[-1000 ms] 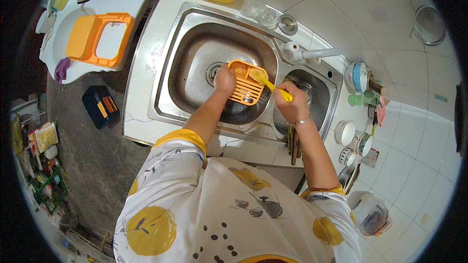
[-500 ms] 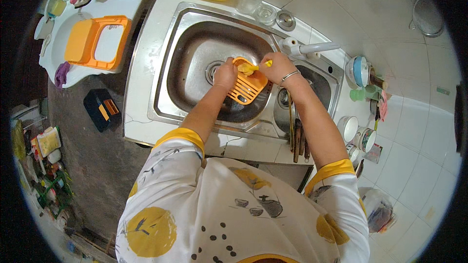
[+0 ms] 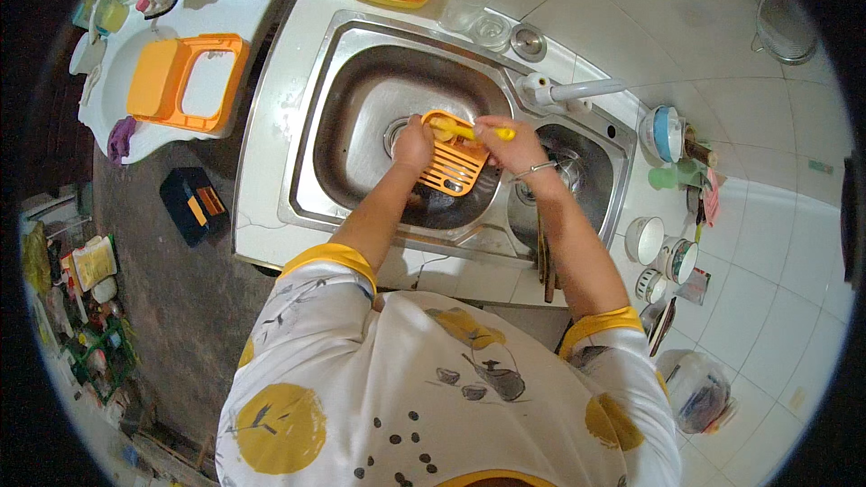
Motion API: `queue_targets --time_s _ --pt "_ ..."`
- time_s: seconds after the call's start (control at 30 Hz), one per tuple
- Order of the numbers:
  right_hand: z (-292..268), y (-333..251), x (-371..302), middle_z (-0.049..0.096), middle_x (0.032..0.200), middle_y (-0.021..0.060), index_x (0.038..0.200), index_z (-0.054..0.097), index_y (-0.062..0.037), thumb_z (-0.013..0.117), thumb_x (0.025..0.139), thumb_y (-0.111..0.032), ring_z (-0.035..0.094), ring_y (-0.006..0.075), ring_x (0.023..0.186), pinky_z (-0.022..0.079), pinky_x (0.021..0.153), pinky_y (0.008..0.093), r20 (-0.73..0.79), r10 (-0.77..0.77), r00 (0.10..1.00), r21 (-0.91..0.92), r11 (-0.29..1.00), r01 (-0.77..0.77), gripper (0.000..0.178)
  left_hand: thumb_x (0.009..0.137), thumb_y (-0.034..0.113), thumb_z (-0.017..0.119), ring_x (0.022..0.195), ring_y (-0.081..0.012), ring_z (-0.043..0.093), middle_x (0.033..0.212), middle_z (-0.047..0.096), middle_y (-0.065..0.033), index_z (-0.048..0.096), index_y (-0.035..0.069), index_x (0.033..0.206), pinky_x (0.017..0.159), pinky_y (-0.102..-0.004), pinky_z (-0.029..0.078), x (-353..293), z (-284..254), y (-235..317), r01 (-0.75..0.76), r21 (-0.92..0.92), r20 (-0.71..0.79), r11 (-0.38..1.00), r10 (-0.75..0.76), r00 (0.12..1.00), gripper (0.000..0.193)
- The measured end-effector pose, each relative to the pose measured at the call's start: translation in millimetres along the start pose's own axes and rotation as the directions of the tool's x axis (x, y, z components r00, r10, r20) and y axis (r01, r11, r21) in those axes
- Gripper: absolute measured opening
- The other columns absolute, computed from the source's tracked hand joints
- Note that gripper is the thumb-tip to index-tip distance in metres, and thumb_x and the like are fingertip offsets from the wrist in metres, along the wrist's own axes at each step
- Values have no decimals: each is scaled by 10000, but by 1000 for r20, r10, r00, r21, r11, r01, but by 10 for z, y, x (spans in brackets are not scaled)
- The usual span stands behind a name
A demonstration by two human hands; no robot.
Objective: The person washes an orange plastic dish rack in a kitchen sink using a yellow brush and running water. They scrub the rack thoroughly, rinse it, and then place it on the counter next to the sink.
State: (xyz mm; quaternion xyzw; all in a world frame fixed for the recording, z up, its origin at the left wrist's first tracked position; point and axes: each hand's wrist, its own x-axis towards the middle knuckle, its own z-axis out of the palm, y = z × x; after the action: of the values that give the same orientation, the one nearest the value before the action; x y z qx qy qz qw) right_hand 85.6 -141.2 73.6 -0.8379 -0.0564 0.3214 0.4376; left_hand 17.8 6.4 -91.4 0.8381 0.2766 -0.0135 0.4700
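Head view, left hand [image 3: 413, 145] closed on the left edge of an orange slotted plastic scoop [image 3: 452, 159], scoop between both hands over a rounded steel sink basin [image 3: 361, 81], right hand [image 3: 511, 145] curled round a yellow-handled brush [image 3: 460, 131], brush head at the scoop's far part

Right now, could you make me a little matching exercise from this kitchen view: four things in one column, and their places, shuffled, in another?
Things:
1. Orange slotted tray
2. Yellow-handled brush
3. Purple cloth
4. Round mesh strainer

Places:
A. Against the tiled wall
B. In the left hand, over the large sink basin
C. At the edge of the white washbasin
D. In the right hand

Pairs: 1-B, 2-D, 3-C, 4-A.
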Motion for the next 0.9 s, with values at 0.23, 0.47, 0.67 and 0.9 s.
queue_targets --time_s 0.23,0.47,0.67,0.9 --pt "231 446 -165 657 840 107 979 623 -33 717 773 -201 630 172 744 497 670 287 -59 -227 972 -11 974 227 281 897 130 458 918 -255 579 1020 596 -176 513 19 1158 784 -350 465 -82 75 -129 -35 -378 152 925 99 983 289" --pt "124 98 -79 633 745 203 877 607 -27 679 788 -270 641 318 683 501 599 359 -210 -287 935 -404 896 184 268 899 35 423 956 -182 568 1081 592 -122 472 6 1247 859 -287 440 -170 232 -122 -131 -410 93 903 184 978 352" --pt "302 183 70 632 654 120 830 597 -17 628 846 -270 587 137 467 466 409 237 -130 199 971 546 832 -98 255 882 39 442 1025 -272 559 1098 586 -182 481 -15 1223 916 -333 413 -355 159 -57 -192 -351 -15 916 200 980 347" --pt "214 289 -79 627 693 71 920 607 -42 644 848 -212 581 98 521 462 445 210 -192 -45 980 332 937 108 188 889 43 436 957 -250 584 1077 598 -158 480 -12 1212 866 -328 442 -255 243 -131 -198 -323 -26 925 201 979 331"
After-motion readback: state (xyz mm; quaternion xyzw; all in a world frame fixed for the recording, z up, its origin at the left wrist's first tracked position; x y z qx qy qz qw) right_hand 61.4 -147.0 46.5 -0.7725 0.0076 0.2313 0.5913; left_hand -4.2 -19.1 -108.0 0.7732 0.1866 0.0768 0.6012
